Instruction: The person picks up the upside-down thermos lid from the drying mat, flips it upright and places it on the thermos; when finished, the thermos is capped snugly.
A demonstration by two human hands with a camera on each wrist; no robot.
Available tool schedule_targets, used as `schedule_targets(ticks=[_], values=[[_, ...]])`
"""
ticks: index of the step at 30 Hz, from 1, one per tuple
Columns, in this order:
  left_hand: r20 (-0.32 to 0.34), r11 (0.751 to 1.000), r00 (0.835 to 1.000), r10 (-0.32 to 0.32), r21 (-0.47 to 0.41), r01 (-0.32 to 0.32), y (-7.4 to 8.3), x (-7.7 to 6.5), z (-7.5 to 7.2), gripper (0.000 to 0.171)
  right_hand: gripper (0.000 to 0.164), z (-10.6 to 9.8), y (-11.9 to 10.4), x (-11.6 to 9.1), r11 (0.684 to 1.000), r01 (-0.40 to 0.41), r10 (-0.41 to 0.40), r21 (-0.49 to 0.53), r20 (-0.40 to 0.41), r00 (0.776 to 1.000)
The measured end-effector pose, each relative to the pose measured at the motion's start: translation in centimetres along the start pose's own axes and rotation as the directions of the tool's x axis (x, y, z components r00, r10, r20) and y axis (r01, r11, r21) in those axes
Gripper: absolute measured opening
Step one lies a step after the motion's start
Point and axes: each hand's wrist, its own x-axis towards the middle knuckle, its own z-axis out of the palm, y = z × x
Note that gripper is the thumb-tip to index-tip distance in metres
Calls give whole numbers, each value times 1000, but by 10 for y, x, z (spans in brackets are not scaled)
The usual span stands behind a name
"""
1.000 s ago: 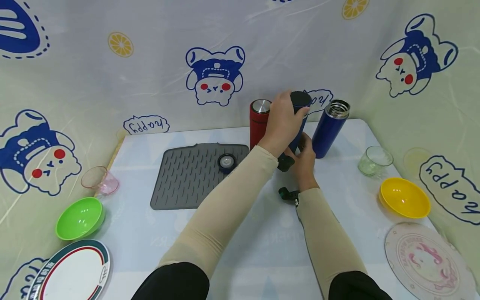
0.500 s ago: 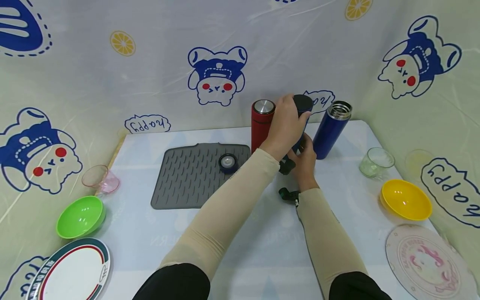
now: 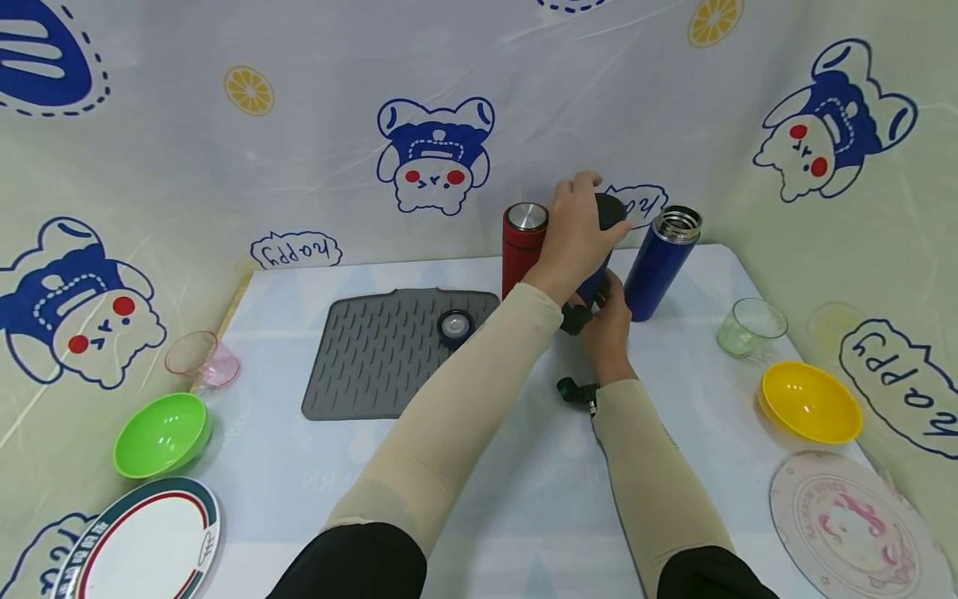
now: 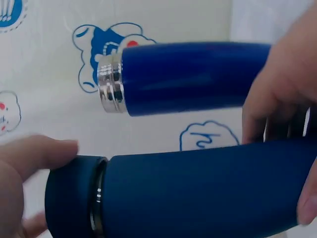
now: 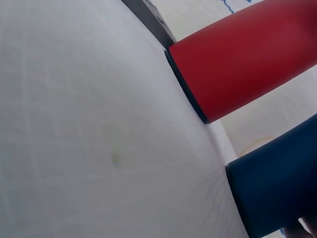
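A dark teal-blue thermos (image 3: 593, 284) stands at the back of the table, its cap (image 4: 72, 193) at the mouth with a narrow metal ring showing below it. My right hand (image 3: 609, 320) grips the thermos body low down. At the top, my left hand (image 3: 572, 241) has its fingers spread and raised beside the cap, the thumb lying against the cap's rim. Right of it leans a lidless bright blue thermos (image 3: 662, 264) with a bare steel neck. On the left is a red thermos (image 3: 522, 245) with a silver-topped lid, partly hidden by my left hand.
A grey ribbed mat (image 3: 374, 358) carries a round dark lid (image 3: 455, 326). Along the left are a pink glass (image 3: 217, 366), green bowl (image 3: 160, 437) and rimmed plate (image 3: 142, 549). A green glass (image 3: 748, 329), yellow bowl (image 3: 808, 403) and pink-patterned plate (image 3: 853, 524) line the right.
My left hand's fingers have loosened and lifted off the cap, with the thumb swung further right. The right hand stays on the thermos body, and the other bottles have not moved.
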Motion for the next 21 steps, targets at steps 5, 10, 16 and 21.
schedule_targets(ticks=[5, 10, 16, 21], values=[[76, 984, 997, 22, -179, -8, -10, 2, 3, 65, 71, 1, -3, -2, 999, -43, 43, -11, 15, 999], [75, 985, 996, 38, -171, -25, -16, 2, 8, 77, 69, 1, 0, -1, 999, -36, 36, -21, 13, 999], [57, 979, 993, -103, -172, 111, -18, -1, 19, 97, 63, 0, 2, 0, 1000, 0, 0, 16, 3, 1000], [-62, 954, 996, -65, -295, 44, -26, -3, 31, 84, 60, 0, 4, -1, 998, 42, -42, 49, -13, 999]])
